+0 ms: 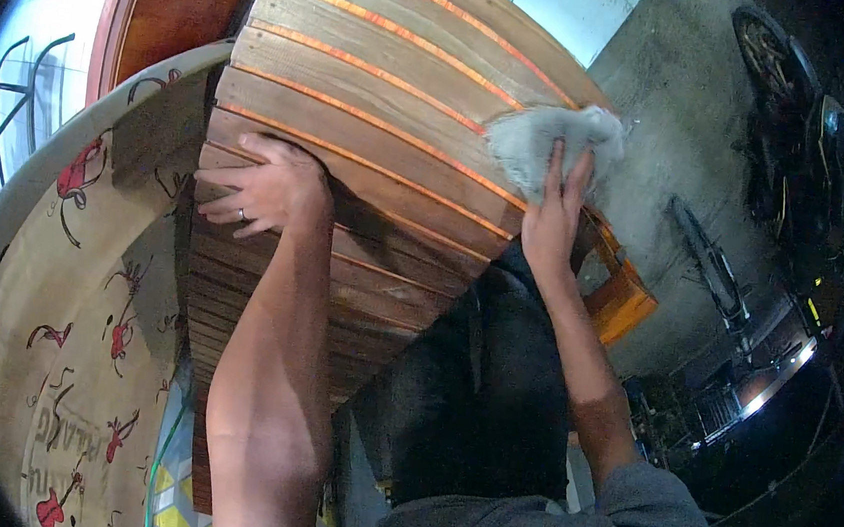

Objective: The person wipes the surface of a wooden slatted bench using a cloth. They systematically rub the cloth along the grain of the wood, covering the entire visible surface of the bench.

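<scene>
My left hand (266, 190) flat on the slatted tabletop (377, 89) at left, my right hand (553, 220) on a cloth (543, 139) at its right edge, patterned board (66, 313) far left, bicycles (762, 52) right.

Street-side eatery where I work, slatted wooden table (375, 109), patterned round tabletop (78, 294), concrete floor (668, 94), parked motorbikes (805, 126) beside me.
</scene>
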A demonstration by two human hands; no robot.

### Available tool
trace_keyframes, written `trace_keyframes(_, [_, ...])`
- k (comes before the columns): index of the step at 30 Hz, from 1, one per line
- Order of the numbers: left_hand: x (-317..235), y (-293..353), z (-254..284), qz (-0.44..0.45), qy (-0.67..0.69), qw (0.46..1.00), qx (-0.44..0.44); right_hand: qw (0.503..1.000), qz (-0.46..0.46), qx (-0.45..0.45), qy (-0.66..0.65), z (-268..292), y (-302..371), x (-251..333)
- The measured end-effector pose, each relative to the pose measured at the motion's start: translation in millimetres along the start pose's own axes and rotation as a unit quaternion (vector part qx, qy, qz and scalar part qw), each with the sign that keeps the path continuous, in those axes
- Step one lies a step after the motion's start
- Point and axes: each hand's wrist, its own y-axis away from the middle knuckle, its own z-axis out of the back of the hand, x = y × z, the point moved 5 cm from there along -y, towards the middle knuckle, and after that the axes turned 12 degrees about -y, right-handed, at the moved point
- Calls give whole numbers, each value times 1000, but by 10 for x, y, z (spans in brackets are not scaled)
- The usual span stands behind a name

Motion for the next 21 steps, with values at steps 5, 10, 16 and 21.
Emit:
trace_keyframes(5, [13,-44,41,16,-4,1000,-15,997,15,-58,-49,-327,-405,498])
trace_keyframes(10, [-17,11,-60,20,-15,1000,-7,957,155,-97,-227,-1243,-1336,1734])
trace_keyframes(16, [6,-56,-23,29,-6,999,-27,939,279,-66,-189,-1377,-1666,2381])
trace_keyframes(21, [14,-15,10,8,12,1000,-24,958,251,25,-135,-654,-977,1260])
